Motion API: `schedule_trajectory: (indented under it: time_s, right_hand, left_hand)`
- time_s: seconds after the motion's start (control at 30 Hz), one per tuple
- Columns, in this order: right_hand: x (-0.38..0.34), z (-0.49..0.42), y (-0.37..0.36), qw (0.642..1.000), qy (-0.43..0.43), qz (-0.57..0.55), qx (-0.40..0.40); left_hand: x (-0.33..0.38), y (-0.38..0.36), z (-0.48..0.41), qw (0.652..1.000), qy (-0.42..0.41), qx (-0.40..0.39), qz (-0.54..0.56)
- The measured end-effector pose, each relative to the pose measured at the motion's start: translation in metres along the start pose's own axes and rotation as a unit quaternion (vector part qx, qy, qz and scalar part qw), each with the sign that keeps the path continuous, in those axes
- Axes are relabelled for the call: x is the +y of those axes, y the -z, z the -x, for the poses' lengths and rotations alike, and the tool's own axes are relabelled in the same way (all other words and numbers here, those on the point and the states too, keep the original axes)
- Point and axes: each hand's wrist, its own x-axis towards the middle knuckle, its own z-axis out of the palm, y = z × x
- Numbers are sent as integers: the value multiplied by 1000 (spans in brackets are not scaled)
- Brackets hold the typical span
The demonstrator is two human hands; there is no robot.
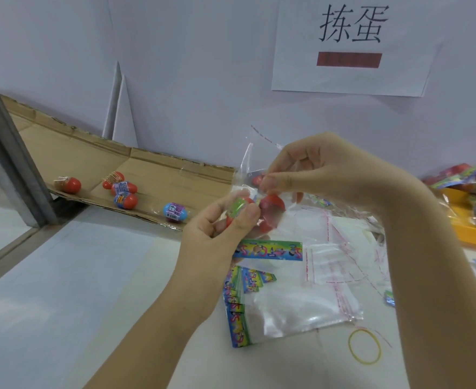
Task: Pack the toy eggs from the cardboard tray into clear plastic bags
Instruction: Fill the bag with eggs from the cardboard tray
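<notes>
My left hand point(217, 228) grips a red toy egg with a green label point(238, 207) at the mouth of a clear plastic bag point(270, 197). My right hand point(315, 169) pinches the bag's upper edge and holds it up. A red egg point(272, 209) lies inside the bag, and another shows near my right fingertips. On the cardboard tray point(158, 175) to the left lie several loose eggs: red ones point(70, 184) point(124, 188) and a blue one point(175, 211).
A pile of empty clear bags with colourful headers point(293, 299) lies on the white table below my hands. A yellow rubber band point(364, 346) lies at lower right. A yellow tray of packed bags point(472, 220) stands at right. A metal post point(12, 153) rises at left.
</notes>
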Motion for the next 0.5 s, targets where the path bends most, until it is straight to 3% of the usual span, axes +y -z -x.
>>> schedule_trajectory:
  time_s: [0.13, 0.27, 0.5]
  right_hand:
    - [1, 0, 2, 1000, 3, 6, -2]
    - [2, -1, 1, 1000, 11, -16, 22]
    - [1, -5, -7, 1000, -10, -17, -5]
  left_hand:
    - [4, -2, -2, 992, 46, -13, 113]
    - [2, -3, -2, 986, 62, 30, 152]
    - [2, -7, 1, 975, 40, 51, 211]
